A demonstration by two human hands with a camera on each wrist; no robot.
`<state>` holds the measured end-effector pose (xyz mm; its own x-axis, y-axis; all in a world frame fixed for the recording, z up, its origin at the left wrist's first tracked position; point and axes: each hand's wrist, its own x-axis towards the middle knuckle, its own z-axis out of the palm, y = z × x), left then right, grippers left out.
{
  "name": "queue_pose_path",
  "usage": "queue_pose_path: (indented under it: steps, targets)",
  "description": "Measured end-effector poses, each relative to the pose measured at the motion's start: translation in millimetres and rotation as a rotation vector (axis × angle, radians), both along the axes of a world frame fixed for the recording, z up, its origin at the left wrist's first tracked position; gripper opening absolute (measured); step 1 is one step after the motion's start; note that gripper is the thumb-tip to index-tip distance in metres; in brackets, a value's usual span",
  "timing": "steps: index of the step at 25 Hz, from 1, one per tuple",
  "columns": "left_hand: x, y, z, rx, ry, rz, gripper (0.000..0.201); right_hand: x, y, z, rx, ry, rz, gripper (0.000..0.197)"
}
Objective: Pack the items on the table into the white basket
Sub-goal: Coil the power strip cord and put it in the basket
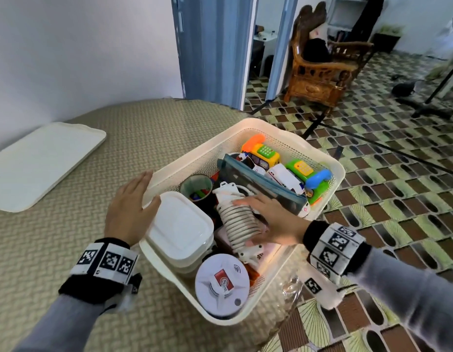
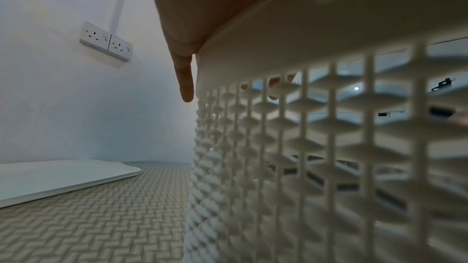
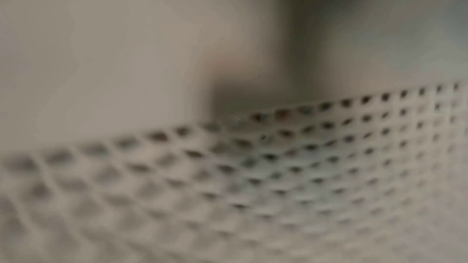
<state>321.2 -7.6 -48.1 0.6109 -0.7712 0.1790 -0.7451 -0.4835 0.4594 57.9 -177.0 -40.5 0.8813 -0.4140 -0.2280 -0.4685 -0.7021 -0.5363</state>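
With the left hand (image 1: pixel 130 207) spread flat astride the left rim of the basket (image 1: pixel 271 123), the nearer right hand (image 1: pixel 273 221) reaches in from the right and wraps the coiled white cable (image 1: pixel 237 222), which lies mid-basket, its long axis running away from the person, crosswise to those fingers.

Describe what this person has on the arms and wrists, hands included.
Both arms are in grey long sleeves, the left sleeve and the right sleeve. Each wrist carries a black band ringed with white blocks printed with black square code markers: the left wristband and the right wristband. The left hand and right hand are bare, with no gloves; no rings show.
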Motion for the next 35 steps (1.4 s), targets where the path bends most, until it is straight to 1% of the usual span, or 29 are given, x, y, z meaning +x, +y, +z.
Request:
queue_pose_path:
  steps: [2, 3, 5, 7, 8, 9, 10, 12, 15, 17, 19, 20, 23, 25, 28, 30, 33, 35]
  targets:
    - [0.2, 0.2, -0.6, -0.01, 0.0, 0.0, 0.057, 0.3, 1.3, -3.5, 0.024, 0.001, -0.016, 0.089]
    - [0.8, 0.2, -1.7, -0.011, 0.0, -0.002, 0.057, 0.6, 4.0, -5.2, 0.006, 0.022, -0.027, 0.089]
    - [2.4, 1.3, -2.4, -0.006, -0.002, -0.009, 0.057, 2.4, 13.0, -5.2, -0.073, 0.11, -0.035, 0.09]
    - [3.4, 1.5, -3.3, -0.008, -0.001, -0.02, 0.059, 4.0, 21.8, -3.3, -0.181, 0.215, -0.029, 0.103]
    - [2.8, 1.7, -3.1, -0.012, 0.007, -0.019, 0.058, 5.4, 24.5, -0.6, -0.231, 0.23, -0.027, 0.107]
    - [2.3, 2.0, -2.6, -0.014, 0.016, -0.019, 0.059, 6.6, 25.6, 0.9, -0.249, 0.215, -0.033, 0.106]
    - [1.6, 2.3, -1.6, -0.017, 0.026, -0.019, 0.062, 7.1, 25.7, 2.1, -0.245, 0.184, -0.032, 0.103]
    - [0.7, 1.6, 0.1, -0.027, 0.035, -0.021, 0.068, 4.8, 22.9, 2.5, -0.174, 0.145, -0.031, 0.097]
    - [2.0, 1.7, -1.0, -0.047, 0.031, -0.022, 0.067, 0.0, 11.5, 10.7, -0.129, 0.158, -0.004, 0.097]
    - [1.6, 2.4, -0.1, -0.058, 0.034, -0.023, 0.066, 2.3, 2.7, 20.4, -0.16, 0.159, 0.053, 0.089]
    - [0.7, 2.4, 0.6, -0.062, 0.028, -0.017, 0.059, 7.8, -3.6, 23.7, -0.185, 0.162, 0.112, 0.082]
    - [-0.5, 2.9, 1.0, -0.062, 0.026, -0.006, 0.056, 10.2, -3.9, 24.2, -0.186, 0.18, 0.136, 0.082]
    - [-1.7, 2.4, 1.5, -0.067, 0.028, 0.01, 0.057, 10.7, -2.8, 25.8, -0.171, 0.236, 0.138, 0.086]
    - [-1.2, 2.6, 2.3, -0.077, 0.039, 0.014, 0.057, 9.8, 0.6, 28.4, -0.128, 0.232, 0.114, 0.089]
    - [-1.8, 1.9, 4.8, -0.088, 0.048, 0.015, 0.056, 13.8, 2.6, 26.4, -0.076, 0.23, 0.115, 0.088]
    - [-3.0, 1.6, 4.8, -0.105, 0.054, 0.009, 0.054, 18.2, 1.3, 23.8, -0.075, 0.249, 0.119, 0.089]
    - [-0.2, 2.3, 3.6, -0.105, 0.065, -0.017, 0.064, 21.0, -3.4, 23.3, -0.086, 0.249, 0.108, 0.089]
    - [1.9, 3.1, 1.0, -0.094, 0.074, -0.015, 0.063, 19.8, -5.3, 25.4, -0.045, 0.255, 0.107, 0.087]
